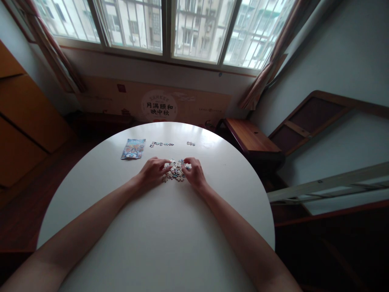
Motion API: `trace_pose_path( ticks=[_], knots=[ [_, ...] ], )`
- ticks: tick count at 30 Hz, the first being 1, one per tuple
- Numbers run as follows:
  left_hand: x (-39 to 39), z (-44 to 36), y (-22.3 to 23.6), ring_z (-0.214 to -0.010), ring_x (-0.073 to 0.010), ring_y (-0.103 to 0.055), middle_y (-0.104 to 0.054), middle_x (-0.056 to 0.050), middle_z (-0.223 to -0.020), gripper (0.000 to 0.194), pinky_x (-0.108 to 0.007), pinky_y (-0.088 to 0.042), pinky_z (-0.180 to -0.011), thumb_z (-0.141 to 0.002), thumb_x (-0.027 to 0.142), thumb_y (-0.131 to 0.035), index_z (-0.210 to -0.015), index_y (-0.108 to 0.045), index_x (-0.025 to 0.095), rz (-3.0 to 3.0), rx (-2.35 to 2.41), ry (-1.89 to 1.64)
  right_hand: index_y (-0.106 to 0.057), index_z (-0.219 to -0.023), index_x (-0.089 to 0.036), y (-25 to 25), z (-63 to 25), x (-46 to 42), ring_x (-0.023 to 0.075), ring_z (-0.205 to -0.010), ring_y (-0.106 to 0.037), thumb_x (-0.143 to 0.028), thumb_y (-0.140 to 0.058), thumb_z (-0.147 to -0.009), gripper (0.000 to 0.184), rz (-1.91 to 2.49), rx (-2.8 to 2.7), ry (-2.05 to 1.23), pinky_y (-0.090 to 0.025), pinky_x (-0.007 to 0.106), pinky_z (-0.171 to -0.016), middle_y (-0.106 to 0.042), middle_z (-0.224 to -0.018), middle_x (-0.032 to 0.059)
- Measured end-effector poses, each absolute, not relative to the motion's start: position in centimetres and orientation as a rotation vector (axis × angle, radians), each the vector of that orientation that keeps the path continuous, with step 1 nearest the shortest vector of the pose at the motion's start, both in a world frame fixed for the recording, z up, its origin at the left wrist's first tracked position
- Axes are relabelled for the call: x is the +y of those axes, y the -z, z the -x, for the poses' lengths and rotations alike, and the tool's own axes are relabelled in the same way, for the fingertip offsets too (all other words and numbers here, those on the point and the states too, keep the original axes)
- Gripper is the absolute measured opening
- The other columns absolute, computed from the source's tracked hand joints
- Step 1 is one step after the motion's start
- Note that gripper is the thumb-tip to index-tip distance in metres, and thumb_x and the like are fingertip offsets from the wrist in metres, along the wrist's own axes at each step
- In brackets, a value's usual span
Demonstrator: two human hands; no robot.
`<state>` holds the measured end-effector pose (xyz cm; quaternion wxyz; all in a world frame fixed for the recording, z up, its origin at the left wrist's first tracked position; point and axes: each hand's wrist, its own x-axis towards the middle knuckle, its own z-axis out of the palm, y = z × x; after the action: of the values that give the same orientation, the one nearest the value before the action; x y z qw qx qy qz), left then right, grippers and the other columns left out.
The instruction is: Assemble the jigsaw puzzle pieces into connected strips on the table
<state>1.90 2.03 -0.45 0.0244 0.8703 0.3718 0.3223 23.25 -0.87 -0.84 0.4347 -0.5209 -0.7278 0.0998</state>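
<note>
Jigsaw pieces (pixel 176 173) lie in a loose pile near the middle of a white round table (pixel 142 243). Left hand (pixel 152 169) and right hand (pixel 194 172) flank the pile, fingers curled at its edges; whether either grips a piece cannot be told. Beyond the pile, a strip of pieces (pixel 162 144) and, to its right, a small cluster (pixel 191 143). Left of the strip, a printed colour sheet (pixel 133 149), lettering unreadable. Below the window (pixel 197 30), a banner (pixel 112 93) reads "月满颐和 映中秋"; its smaller text is illegible.
</note>
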Motion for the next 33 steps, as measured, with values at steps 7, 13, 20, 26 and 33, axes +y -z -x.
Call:
trace_pose_path(
  ticks=[7,13,20,26,33],
  knots=[
    [2.11,-1.81,0.55,-0.052,-0.011,-0.054,-0.062,0.001,-0.059,0.028,-0.026,-0.04,-0.066,-0.088,0.041,-0.055,-0.098,-0.07,0.018,-2.684,1.126,-0.996,-0.061,-0.092,-0.018,0.71,-23.2,-0.98,0.0226,-0.089,-0.055,-0.021,-0.057,-0.081,0.012,1.297,-1.82,-0.253,-0.046,0.035,-0.08,-0.063,-0.09,0.0068],
    [1.98,-1.87,0.39,-0.054,-0.0112,-0.054,-0.063,0.001,-0.06,0.027,-0.026,-0.039,-0.066,-0.087,0.038,-0.056,-0.098,-0.07,0.018,-2.691,1.144,-0.985,-0.061,-0.092,-0.019,0.69,-23.22,-0.9,0.0215,-0.089,-0.054,-0.02,-0.056,-0.081,0.012,1.299,-1.829,-0.25,-0.045,0.034,-0.083,-0.063,-0.09,0.0056],
    [2.08,-1.87,0.56,-0.053,-0.0105,-0.054,-0.063,0.001,-0.06,0.026,-0.026,-0.04,-0.066,-0.087,0.039,-0.056,-0.097,-0.07,0.018,-2.692,1.137,-1.006,-0.062,-0.094,-0.019,0.69,-23.14,-0.98,0.0212,-0.088,-0.055,-0.02,-0.058,-0.081,0.014,1.313,-1.826,-0.249,-0.044,0.033,-0.082,-0.063,-0.089,0.0053],
    [2.17,-1.78,0.76,-0.052,-0.0102,-0.054,-0.063,0.002,-0.06,0.027,-0.026,-0.041,-0.067,-0.088,0.04,-0.056,-0.097,-0.07,0.018,-2.688,1.107,-1.019,-0.063,-0.093,-0.019,0.66,-23.13,-0.99,0.0208,-0.087,-0.055,-0.02,-0.058,-0.081,0.014,1.316,-1.829,-0.246,-0.045,0.033,-0.08,-0.062,-0.087,0.0052],
    [2.12,-1.76,0.7,-0.052,-0.0099,-0.054,-0.062,0.002,-0.059,0.025,-0.025,-0.04,-0.065,-0.087,0.038,-0.058,-0.097,-0.07,0.018,-2.69,1.076,-1.064,-0.063,-0.094,-0.02,0.64,-23.11,-1.03,0.0205,-0.087,-0.055,-0.02,-0.058,-0.081,0.014,1.313,-1.827,-0.252,-0.045,0.032,-0.078,-0.062,-0.088,0.0053]
  ],
)
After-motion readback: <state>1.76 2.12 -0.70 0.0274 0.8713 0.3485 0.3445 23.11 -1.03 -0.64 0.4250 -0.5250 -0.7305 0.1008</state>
